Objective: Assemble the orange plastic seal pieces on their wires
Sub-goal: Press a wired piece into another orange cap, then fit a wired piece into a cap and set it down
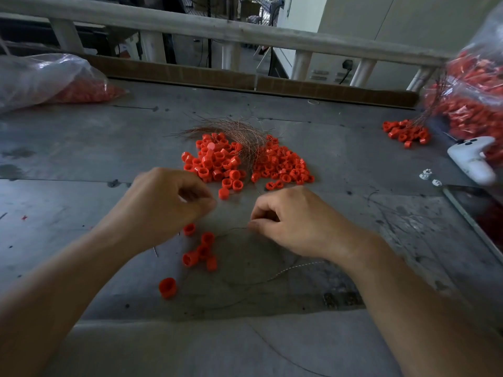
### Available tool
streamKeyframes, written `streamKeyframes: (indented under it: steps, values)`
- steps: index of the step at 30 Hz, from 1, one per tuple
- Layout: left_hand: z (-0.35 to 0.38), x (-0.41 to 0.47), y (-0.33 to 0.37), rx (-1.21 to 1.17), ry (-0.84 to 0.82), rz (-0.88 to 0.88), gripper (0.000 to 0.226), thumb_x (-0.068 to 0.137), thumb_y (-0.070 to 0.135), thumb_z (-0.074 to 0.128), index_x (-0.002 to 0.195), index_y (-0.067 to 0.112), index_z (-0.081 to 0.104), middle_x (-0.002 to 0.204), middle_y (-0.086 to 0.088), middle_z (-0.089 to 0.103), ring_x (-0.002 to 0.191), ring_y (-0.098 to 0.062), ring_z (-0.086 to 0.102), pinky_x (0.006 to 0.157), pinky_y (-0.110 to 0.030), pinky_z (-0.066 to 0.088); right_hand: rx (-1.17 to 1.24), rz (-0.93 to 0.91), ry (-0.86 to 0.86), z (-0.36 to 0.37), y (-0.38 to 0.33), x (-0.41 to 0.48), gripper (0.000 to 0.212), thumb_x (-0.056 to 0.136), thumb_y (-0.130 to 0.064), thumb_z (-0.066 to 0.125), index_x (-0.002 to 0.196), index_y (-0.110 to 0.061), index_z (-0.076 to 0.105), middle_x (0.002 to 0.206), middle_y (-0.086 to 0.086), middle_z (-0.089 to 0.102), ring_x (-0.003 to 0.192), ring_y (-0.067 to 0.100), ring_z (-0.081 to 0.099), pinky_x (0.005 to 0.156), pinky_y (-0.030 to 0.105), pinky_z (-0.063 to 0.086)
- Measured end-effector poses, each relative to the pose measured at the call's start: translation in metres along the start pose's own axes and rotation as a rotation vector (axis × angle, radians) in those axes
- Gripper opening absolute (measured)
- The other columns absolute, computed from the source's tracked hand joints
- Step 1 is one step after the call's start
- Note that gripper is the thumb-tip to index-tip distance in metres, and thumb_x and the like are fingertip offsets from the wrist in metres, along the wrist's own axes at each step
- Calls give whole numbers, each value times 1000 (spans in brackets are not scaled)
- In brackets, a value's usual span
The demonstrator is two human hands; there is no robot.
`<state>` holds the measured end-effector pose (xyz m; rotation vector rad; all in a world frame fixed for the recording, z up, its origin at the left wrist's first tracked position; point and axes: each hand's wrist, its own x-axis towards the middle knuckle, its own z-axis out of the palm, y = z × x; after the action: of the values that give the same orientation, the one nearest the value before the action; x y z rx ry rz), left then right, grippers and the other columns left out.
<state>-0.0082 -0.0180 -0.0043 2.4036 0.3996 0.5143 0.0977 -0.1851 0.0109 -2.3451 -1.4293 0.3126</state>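
A pile of orange seal caps [215, 163] lies mid-table, next to a second pile of smaller orange seal pieces [283, 168], with a bundle of copper wires [239, 131] fanned over both. My left hand [166, 202] hovers just below the caps with fingers curled; whether it holds anything is hidden. My right hand [294, 219] pinches a thin wire [234, 229] that runs left toward several loose orange caps [200, 253] on the grey table [81, 148]. One more cap [168, 287] lies nearer to me.
A clear bag of orange pieces [51, 80] lies at the far left. A larger bag of wired seals [473, 88] stands at the far right, with a small orange heap [405, 133] beside it. A white controller [472, 159] rests at the right edge. A loose wire [294, 268] lies under my right wrist.
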Motion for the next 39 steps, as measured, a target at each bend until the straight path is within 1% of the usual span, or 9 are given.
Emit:
streamKeyframes:
  steps: [4,8,12,15,18,28,33,36,39]
  values:
    - [-1,10,-15,119,193,-97,26,75,21,73,100,23,66,91,11,53,73,0,51,73,-22,34,14,12,53,-4,2,-1,16,86,-35,60,81,-20,66,70,-14,57,66,-1,52,61,16,40]
    - [3,19,-28,185,166,-185,45,76,22,72,119,17,59,114,-5,52,95,-15,52,81,-27,34,26,16,82,-4,2,-2,16,86,-34,60,80,-20,66,68,-17,55,69,-1,54,64,16,44]
    - [7,23,-30,270,123,-184,36,77,23,71,112,16,65,106,-8,56,101,-27,54,78,-28,33,20,19,105,-4,3,0,15,86,-32,60,79,-19,66,66,-18,53,66,-1,53,63,14,42]
    - [8,22,-27,273,121,-145,14,78,20,70,91,23,67,94,1,50,88,-18,48,74,-26,29,19,21,114,-4,4,1,15,86,-31,60,79,-20,66,65,-18,53,65,-2,52,62,13,42]
    - [6,22,-26,246,123,-128,17,78,19,70,77,30,58,89,3,50,83,-13,44,71,-26,28,17,24,119,-4,6,2,15,86,-31,60,79,-20,66,65,-17,53,64,-3,51,61,11,40]
    - [4,19,-20,30,250,-121,12,79,19,69,91,21,68,73,16,57,69,-1,54,59,-15,35,4,95,204,-6,17,9,11,86,-30,61,81,-20,64,71,-14,57,67,0,53,63,16,44]
    - [9,13,-11,9,206,-62,8,78,21,70,79,28,66,76,17,59,71,3,54,59,-8,34,-37,82,339,0,26,22,27,86,-28,61,109,-14,64,109,-3,56,101,10,51,87,18,35]
    - [8,11,-6,3,199,-25,17,77,21,70,75,34,60,73,20,57,68,5,53,58,0,35,-84,60,320,6,27,32,42,88,-33,56,124,-11,56,143,1,38,132,14,31,104,18,18]
    - [8,9,-3,2,190,-16,12,76,22,70,77,31,63,73,20,58,67,5,53,57,1,35,-128,14,264,13,26,39,51,90,-40,51,131,-9,48,154,2,16,141,14,10,109,21,4]
